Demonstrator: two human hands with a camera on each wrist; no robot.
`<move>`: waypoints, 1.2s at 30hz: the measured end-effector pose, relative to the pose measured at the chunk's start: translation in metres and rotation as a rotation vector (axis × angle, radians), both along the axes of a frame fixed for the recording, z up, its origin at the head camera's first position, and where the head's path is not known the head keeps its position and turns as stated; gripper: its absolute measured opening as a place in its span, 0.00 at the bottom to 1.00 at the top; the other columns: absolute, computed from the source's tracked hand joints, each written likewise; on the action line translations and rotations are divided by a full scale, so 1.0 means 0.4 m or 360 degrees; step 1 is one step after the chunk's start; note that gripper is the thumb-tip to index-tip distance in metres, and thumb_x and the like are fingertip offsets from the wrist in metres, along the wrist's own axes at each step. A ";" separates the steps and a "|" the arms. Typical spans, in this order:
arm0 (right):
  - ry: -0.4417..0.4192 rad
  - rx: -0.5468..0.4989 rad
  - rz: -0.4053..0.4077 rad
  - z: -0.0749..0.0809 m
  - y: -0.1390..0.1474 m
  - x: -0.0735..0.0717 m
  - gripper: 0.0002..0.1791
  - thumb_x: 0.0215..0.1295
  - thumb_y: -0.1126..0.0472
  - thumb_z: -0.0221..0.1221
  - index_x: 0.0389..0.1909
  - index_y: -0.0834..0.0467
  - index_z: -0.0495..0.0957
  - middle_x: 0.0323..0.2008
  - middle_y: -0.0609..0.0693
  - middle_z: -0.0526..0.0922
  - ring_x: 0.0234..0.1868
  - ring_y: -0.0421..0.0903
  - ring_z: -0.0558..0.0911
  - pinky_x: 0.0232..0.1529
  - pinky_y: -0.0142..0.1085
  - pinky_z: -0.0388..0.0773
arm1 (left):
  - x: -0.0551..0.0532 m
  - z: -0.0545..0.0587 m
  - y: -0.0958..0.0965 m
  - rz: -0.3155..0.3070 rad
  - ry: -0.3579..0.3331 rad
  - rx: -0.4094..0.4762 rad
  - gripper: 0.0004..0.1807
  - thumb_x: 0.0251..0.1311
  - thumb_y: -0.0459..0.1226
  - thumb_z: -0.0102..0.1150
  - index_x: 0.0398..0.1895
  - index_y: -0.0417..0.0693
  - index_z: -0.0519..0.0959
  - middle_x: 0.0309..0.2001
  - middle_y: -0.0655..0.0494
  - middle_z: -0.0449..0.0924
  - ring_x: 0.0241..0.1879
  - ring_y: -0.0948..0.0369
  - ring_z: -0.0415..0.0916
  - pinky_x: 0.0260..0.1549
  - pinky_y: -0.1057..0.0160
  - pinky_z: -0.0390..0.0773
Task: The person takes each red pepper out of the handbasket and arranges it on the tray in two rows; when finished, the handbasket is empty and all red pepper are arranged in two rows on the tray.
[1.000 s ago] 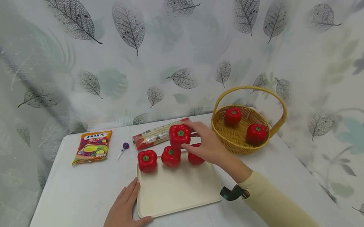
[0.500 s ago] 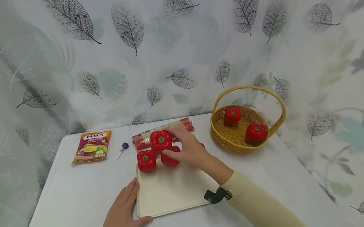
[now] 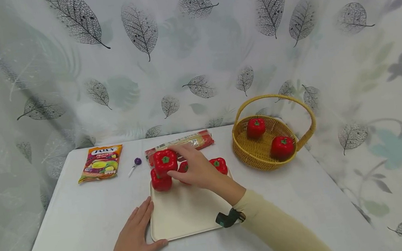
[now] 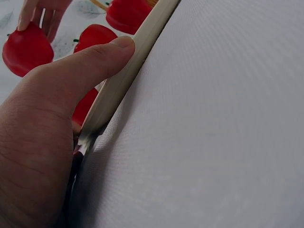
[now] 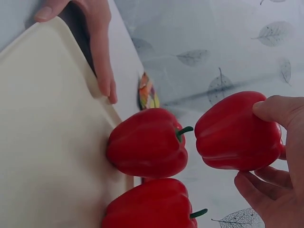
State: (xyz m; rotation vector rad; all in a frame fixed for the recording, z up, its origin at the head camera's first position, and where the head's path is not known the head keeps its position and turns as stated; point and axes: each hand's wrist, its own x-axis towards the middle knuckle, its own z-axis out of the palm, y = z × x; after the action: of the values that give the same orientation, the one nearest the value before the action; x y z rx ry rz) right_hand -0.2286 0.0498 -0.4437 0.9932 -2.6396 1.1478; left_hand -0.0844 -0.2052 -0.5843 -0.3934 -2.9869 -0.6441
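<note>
My right hand [image 3: 198,168] grips a red bell pepper [image 3: 165,162], thumb on one side and fingers on the other. That pepper is above the tray's back left corner, over another red bell pepper [image 5: 147,142] standing there. Along the back of the cream tray [image 3: 184,220] are two more, one mostly behind my right hand and one at the right [image 3: 219,165]. My left hand [image 3: 133,237] rests at the tray's front left corner, fingers straight along the left side. In the left wrist view its thumb [image 4: 95,64] lies on the tray's rim.
A yellow wicker basket [image 3: 253,157] with a tall handle holds two red peppers at the back right. Behind the tray lies a long red-and-clear packet [image 3: 202,139]. A purple lollipop [image 3: 137,161] and an orange candy bag [image 3: 101,163] lie at the back left.
My right hand has carried the gripped pepper leftward from over the tray's back right side to above the leftmost pepper, slightly lower now. The pepper at the right is uncovered. My left hand stays put.
</note>
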 end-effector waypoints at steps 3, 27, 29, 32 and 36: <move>0.0002 0.0008 0.0002 0.000 -0.014 -0.003 0.43 0.65 0.49 0.77 0.79 0.51 0.71 0.69 0.51 0.78 0.60 0.47 0.84 0.51 0.33 0.86 | 0.000 0.002 0.000 0.0000 0.0003 -0.0004 0.69 0.50 0.80 0.64 0.87 0.47 0.61 0.86 0.53 0.56 0.82 0.52 0.58 0.78 0.40 0.61; 0.0058 0.0026 0.0028 -0.009 -0.036 0.002 0.43 0.65 0.50 0.77 0.78 0.53 0.71 0.69 0.51 0.77 0.62 0.49 0.82 0.55 0.40 0.88 | -0.006 0.005 -0.002 0.0007 -0.0035 -0.0012 0.70 0.50 0.82 0.61 0.87 0.46 0.60 0.86 0.51 0.56 0.82 0.50 0.58 0.78 0.38 0.60; 0.0067 -0.0013 0.0045 -0.007 -0.040 0.002 0.43 0.65 0.51 0.77 0.78 0.54 0.71 0.68 0.52 0.77 0.61 0.50 0.83 0.54 0.42 0.89 | -0.005 0.003 -0.003 0.0006 -0.0029 -0.0007 0.70 0.49 0.82 0.62 0.87 0.46 0.60 0.86 0.51 0.56 0.82 0.50 0.58 0.78 0.38 0.60; 0.0089 -0.0027 0.0054 -0.007 -0.046 0.002 0.43 0.65 0.52 0.77 0.78 0.54 0.71 0.69 0.52 0.77 0.61 0.50 0.83 0.54 0.36 0.87 | -0.004 0.001 -0.004 0.0005 -0.0029 0.0002 0.70 0.49 0.81 0.63 0.87 0.47 0.61 0.86 0.52 0.56 0.82 0.51 0.58 0.78 0.38 0.60; 0.0091 0.0007 0.0056 -0.010 -0.053 0.004 0.41 0.65 0.52 0.77 0.77 0.53 0.72 0.68 0.51 0.77 0.61 0.47 0.82 0.54 0.29 0.84 | -0.007 -0.002 -0.004 0.0001 -0.0034 0.0004 0.71 0.48 0.81 0.64 0.87 0.47 0.61 0.86 0.52 0.56 0.82 0.50 0.59 0.78 0.37 0.60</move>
State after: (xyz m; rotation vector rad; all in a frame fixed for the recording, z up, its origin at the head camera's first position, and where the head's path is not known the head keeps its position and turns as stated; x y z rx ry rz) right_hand -0.2271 0.0288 -0.4476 1.0611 -2.5920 1.1039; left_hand -0.0873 -0.2067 -0.5850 -0.3882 -3.0059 -0.6565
